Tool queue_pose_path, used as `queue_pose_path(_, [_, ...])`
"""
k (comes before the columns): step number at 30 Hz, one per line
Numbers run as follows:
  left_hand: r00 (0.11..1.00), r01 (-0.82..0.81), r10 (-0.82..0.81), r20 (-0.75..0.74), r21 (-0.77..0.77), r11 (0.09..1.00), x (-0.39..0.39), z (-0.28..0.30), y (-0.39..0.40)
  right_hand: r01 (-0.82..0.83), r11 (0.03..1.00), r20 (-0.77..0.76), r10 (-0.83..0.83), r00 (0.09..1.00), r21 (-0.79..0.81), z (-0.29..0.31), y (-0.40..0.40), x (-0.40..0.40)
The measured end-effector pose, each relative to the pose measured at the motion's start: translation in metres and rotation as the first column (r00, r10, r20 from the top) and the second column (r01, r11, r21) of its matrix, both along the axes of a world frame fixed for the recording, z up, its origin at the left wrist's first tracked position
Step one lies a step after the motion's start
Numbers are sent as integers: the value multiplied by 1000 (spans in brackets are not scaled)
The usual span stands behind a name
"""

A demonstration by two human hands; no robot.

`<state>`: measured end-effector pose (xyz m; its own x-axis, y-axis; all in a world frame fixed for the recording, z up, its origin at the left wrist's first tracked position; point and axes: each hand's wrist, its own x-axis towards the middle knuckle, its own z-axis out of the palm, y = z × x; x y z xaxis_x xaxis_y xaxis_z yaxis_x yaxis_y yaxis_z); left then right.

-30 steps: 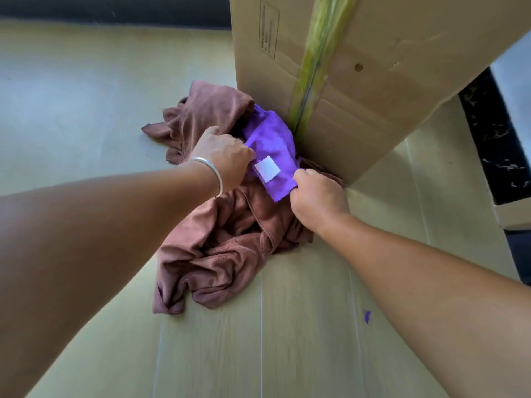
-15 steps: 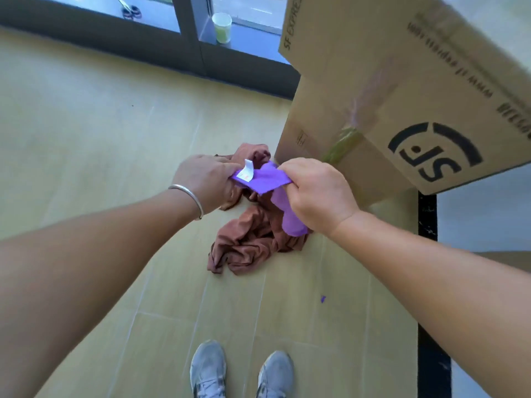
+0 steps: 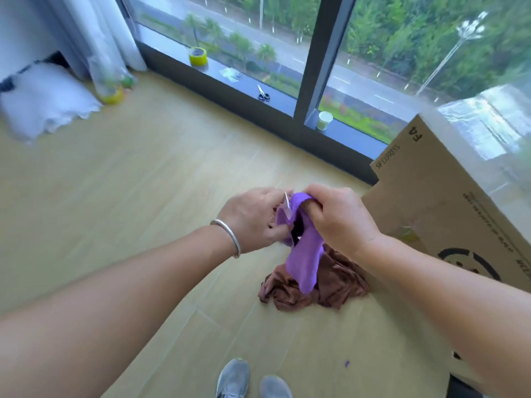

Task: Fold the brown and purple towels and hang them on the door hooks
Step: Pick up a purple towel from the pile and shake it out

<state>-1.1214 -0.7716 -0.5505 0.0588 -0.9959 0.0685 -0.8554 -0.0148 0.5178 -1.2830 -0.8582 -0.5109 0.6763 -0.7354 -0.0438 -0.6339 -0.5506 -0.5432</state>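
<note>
Fig. | L hand (image 3: 253,218) & R hand (image 3: 340,216) both pinching purple towel (image 3: 304,259) by top edge, letting it hang open for folding | brown towel (image 3: 330,285) lying bunched on floor (image 3: 143,173) by box (image 3: 448,219), awaiting its turn

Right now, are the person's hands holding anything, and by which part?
Both hands hold the purple towel by its bunched top edge: left hand beside the white tag, right hand gripping the top.
</note>
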Motion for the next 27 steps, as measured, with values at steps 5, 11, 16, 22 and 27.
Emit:
queue_pose_path(5, [976,-216,217,-3,73,974,4,22,31,-159,986,-49,157,986,-41,8,23,35])
queue_pose_path(11, [930,-321,252,266,262,910,23,30,91,-309,947,-109,299,948,-90,-4,62,49])
queue_pose_path(16, [917,-386,316,243,346,855,45,55,158,-490,867,-234,460,857,-91,-32,127,77])
queue_pose_path(22, [820,-571,553,144,247,783,87,65,285,-514,852,-291,518,804,97,-87,200,123])
queue_pose_path(27, [661,-731,751,-2,223,644,108,39,421,-618,776,-256,628,735,129,-108,254,156])
